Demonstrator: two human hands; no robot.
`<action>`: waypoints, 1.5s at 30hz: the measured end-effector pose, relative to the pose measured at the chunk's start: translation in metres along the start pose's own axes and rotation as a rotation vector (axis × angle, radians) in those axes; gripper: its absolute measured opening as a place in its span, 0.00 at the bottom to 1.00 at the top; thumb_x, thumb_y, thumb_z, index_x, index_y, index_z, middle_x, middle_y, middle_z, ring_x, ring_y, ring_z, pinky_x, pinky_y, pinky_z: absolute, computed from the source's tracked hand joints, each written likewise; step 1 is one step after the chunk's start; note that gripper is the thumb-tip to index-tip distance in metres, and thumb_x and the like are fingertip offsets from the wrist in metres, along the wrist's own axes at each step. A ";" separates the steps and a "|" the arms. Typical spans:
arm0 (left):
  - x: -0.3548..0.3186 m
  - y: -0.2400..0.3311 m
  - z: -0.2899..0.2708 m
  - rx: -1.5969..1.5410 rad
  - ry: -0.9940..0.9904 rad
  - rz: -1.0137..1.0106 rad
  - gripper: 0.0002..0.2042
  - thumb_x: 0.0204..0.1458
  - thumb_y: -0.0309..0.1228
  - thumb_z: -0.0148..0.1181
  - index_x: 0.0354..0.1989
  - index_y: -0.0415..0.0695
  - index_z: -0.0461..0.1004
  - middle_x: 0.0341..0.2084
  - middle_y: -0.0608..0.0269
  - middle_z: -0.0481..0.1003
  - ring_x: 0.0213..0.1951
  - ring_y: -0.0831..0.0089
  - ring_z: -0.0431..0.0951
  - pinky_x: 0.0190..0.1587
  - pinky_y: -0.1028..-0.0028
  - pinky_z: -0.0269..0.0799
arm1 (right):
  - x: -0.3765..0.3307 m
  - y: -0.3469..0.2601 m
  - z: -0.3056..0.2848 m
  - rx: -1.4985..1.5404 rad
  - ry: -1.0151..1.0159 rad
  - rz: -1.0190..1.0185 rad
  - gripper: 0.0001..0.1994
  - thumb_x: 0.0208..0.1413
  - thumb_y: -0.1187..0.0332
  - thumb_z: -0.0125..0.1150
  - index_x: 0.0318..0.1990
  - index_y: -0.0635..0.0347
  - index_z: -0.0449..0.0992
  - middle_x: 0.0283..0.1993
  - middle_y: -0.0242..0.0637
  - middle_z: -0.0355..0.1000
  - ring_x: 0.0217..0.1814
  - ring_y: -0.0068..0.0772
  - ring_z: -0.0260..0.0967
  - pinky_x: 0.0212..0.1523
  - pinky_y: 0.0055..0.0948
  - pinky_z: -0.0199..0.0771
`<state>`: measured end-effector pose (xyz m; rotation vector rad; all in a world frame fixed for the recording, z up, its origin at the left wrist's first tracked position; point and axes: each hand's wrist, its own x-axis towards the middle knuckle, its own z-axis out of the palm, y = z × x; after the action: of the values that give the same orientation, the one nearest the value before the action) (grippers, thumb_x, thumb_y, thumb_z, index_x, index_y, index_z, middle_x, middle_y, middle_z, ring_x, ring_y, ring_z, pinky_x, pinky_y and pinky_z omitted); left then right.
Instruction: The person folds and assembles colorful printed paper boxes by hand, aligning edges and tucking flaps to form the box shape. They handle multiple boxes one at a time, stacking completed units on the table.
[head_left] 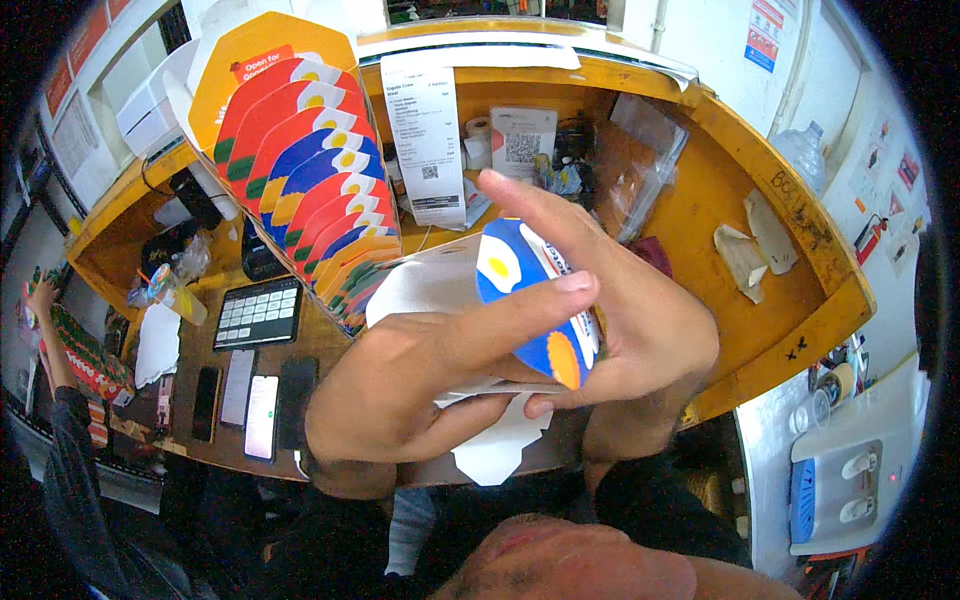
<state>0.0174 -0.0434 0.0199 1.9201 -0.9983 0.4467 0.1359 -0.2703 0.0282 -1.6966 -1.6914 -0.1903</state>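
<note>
Between my two hands, above the wooden counter, is a blue paperboard carton (512,268) printed with an egg picture and an orange shape. My left hand (390,375) grips it from the left, its thumb laid across the printed face. On the far right side my right hand (640,320) closes round the carton, the index finger stretched up and away from it. White paperboard flaps (490,450) hang below my hands, and a white panel (425,285) shows behind my left hand; my fingers hide how these parts join.
A tall box (270,35) of nested red, blue and orange cartons stands at the left. A printed receipt (425,150) hangs behind it. Several phones (262,415) and a tablet (257,314) lie on the counter. At far left, another person's hand (42,298) touches a stack of cartons (90,350).
</note>
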 end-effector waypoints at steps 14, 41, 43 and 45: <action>0.022 -0.040 -0.004 -0.054 0.967 0.289 0.63 0.43 0.54 0.82 0.83 0.51 0.43 0.71 0.38 0.64 0.69 0.45 0.70 0.67 0.50 0.74 | 0.029 0.000 0.034 0.270 0.626 -0.024 0.47 0.68 0.46 0.62 0.81 0.71 0.50 0.62 0.58 0.74 0.61 0.41 0.81 0.56 0.33 0.88; 0.002 -0.059 -0.018 0.067 0.643 0.150 0.45 0.50 0.42 0.80 0.75 0.43 0.62 0.58 0.49 0.75 0.59 0.57 0.79 0.63 0.62 0.78 | 0.019 0.024 0.023 -0.044 0.652 -0.336 0.63 0.33 0.60 0.93 0.79 0.57 0.58 0.81 0.57 0.55 0.80 0.55 0.60 0.76 0.49 0.63; -0.007 -0.044 -0.020 0.068 0.704 0.175 0.52 0.48 0.43 0.81 0.79 0.43 0.55 0.62 0.49 0.71 0.64 0.58 0.75 0.66 0.60 0.75 | 0.024 0.006 0.017 -0.310 0.713 -0.358 0.55 0.35 0.58 0.91 0.75 0.55 0.67 0.79 0.60 0.57 0.78 0.56 0.63 0.73 0.47 0.67; -0.012 -0.037 -0.021 -0.018 0.706 0.073 0.56 0.44 0.42 0.83 0.80 0.43 0.53 0.68 0.45 0.66 0.68 0.55 0.71 0.71 0.55 0.69 | 0.025 -0.008 0.025 -0.486 0.697 -0.282 0.36 0.43 0.57 0.87 0.61 0.46 0.77 0.77 0.57 0.60 0.77 0.57 0.65 0.70 0.50 0.76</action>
<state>0.0408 -0.0098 0.0031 1.5243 -0.5951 1.0601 0.1218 -0.2365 0.0274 -1.4382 -1.3842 -1.2549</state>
